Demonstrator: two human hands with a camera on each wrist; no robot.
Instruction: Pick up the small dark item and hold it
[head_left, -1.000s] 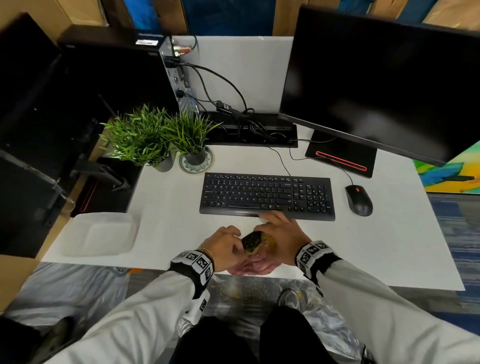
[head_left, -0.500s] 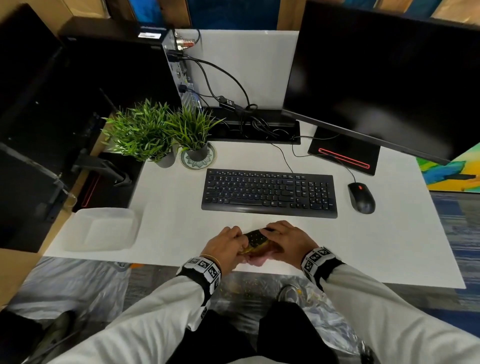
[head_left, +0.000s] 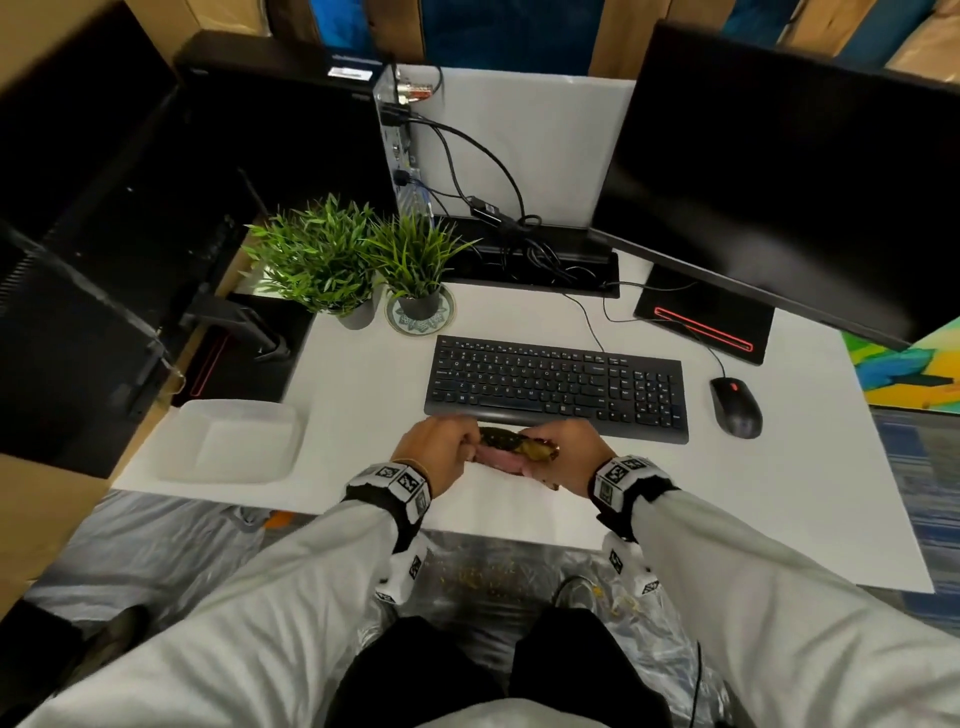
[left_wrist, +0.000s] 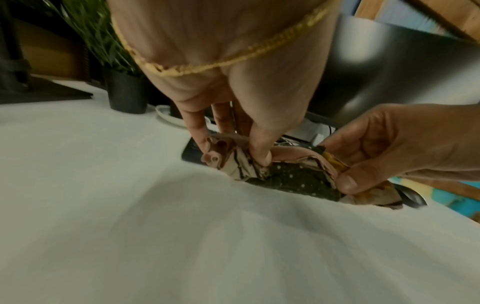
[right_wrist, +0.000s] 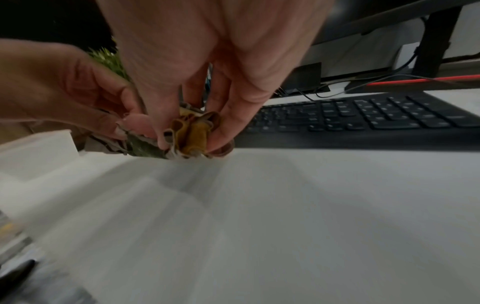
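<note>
Cloth bundle (left_wrist: 291, 176): soft, matt, crumpled, printed. Desk (head_left: 363, 395): smooth matt white. Keyboard (head_left: 556, 387): matt black plastic. Container (head_left: 234, 441) near left: translucent plastic. Monitor (head_left: 779, 171): glossy.

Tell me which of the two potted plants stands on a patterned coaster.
The right-hand plant, the one nearer the keyboard: its dark pot sits on a round patterned coaster. The bushier left plant stands directly on the desk.

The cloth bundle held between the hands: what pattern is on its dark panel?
Small pale dots on the cloth bundle's dark green panel, clearest in the left wrist view.
</note>
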